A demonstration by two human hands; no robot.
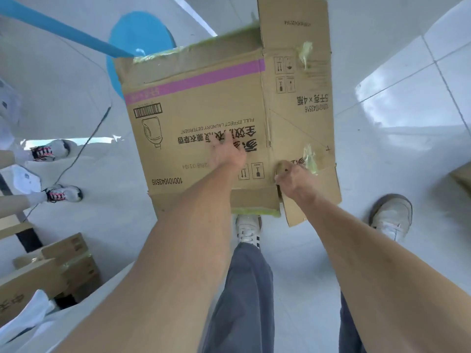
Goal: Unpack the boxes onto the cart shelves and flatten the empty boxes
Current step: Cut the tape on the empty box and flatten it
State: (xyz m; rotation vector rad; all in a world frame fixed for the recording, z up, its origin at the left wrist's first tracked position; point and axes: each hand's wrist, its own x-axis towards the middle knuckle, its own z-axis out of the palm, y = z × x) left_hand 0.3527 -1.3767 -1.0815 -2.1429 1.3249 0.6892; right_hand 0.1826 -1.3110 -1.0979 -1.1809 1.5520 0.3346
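Observation:
A flattened brown cardboard box (204,103) with a pink stripe, detergent print and green tape remnants lies on the white tiled floor in front of me. My left hand (230,152) presses flat on its printed panel with fingers spread. My right hand (293,175) grips the box at the fold near its lower flaps, fingers curled round the cardboard edge. One flap (293,21) sticks out at the far right corner.
My feet (248,229) stand just below the box. Another person's legs and sneakers (63,193) are at the left. More cardboard boxes (58,266) sit at the lower left. A blue circle (137,31) marks the floor beyond the box, and a cable (84,146) runs across the tiles.

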